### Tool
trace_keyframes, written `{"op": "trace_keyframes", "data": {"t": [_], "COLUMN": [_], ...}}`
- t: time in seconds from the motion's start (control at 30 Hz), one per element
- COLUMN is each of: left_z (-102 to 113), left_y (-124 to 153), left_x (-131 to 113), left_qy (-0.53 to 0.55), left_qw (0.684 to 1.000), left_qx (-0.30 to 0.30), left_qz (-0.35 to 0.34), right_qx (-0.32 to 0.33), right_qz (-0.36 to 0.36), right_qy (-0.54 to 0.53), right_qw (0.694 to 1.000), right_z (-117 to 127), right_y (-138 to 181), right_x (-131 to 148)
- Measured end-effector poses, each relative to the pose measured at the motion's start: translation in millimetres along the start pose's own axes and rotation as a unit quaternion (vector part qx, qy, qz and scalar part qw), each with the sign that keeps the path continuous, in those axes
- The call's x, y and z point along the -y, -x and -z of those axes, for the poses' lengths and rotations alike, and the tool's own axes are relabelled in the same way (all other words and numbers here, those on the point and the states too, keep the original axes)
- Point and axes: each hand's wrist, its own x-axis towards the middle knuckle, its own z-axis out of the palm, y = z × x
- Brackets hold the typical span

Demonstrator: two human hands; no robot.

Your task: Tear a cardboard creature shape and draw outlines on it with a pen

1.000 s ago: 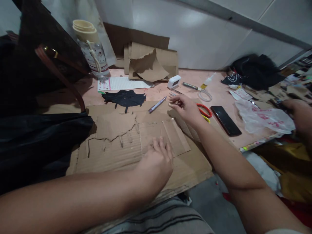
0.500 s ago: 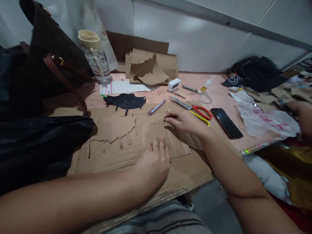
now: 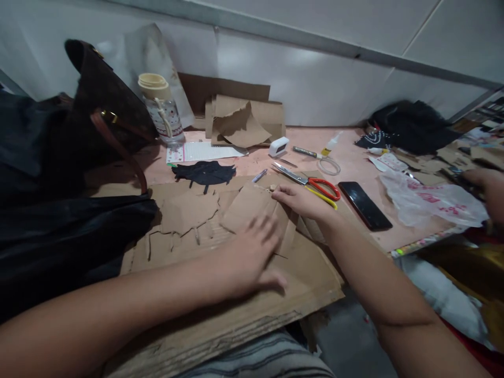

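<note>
A small piece of cardboard (image 3: pixel 244 203) is raised at its far edge, tilted over a larger cardboard sheet (image 3: pixel 307 273). My right hand (image 3: pixel 301 201) pinches its far right corner between thumb and fingers. Over its near edge lies my left hand (image 3: pixel 255 257), palm down, fingers and thumb apart, slightly blurred; whether it touches the piece I cannot tell. Left of them, a torn cardboard shape (image 3: pixel 185 210) with a jagged edge lies flat. Just beyond are a pen (image 3: pixel 259 176), partly covered by the raised piece, and scissors (image 3: pixel 311 184) with red and yellow handles.
A black cut-out (image 3: pixel 205 173), a water bottle (image 3: pixel 163 113) and a dark handbag (image 3: pixel 114 100) are at the left. Folded cardboard (image 3: pixel 263 115) leans on the wall. At the right are a phone (image 3: pixel 364 205), a plastic bag (image 3: pixel 429 199) and another person's hand (image 3: pixel 488 184).
My right hand has taken hold of the small cardboard piece and lifted its far edge, which now hides part of the pen. My left hand's thumb and fingers have spread. The camera view has tilted up slightly.
</note>
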Motion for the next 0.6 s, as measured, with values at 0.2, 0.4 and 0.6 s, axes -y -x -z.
{"op": "trace_keyframes", "data": {"t": [0.2, 0.4, 0.6], "left_z": [59, 50, 34], "left_y": [36, 86, 115], "left_x": [-16, 93, 120], "left_qy": [0.011, -0.187, -0.148], "left_qw": [1.000, 0.933, 0.927], "left_qx": [-0.024, 0.004, 0.027], "left_qz": [-0.005, 0.308, 0.343], "right_qx": [0.014, 0.092, 0.248], "right_qz": [-0.030, -0.064, -0.086], "right_qy": [-0.114, -0.131, -0.071], "right_qw": [0.993, 0.985, 0.962], "right_z": [3, 1, 2], "right_y": [4, 9, 16], "right_x": [-1, 7, 23]}}
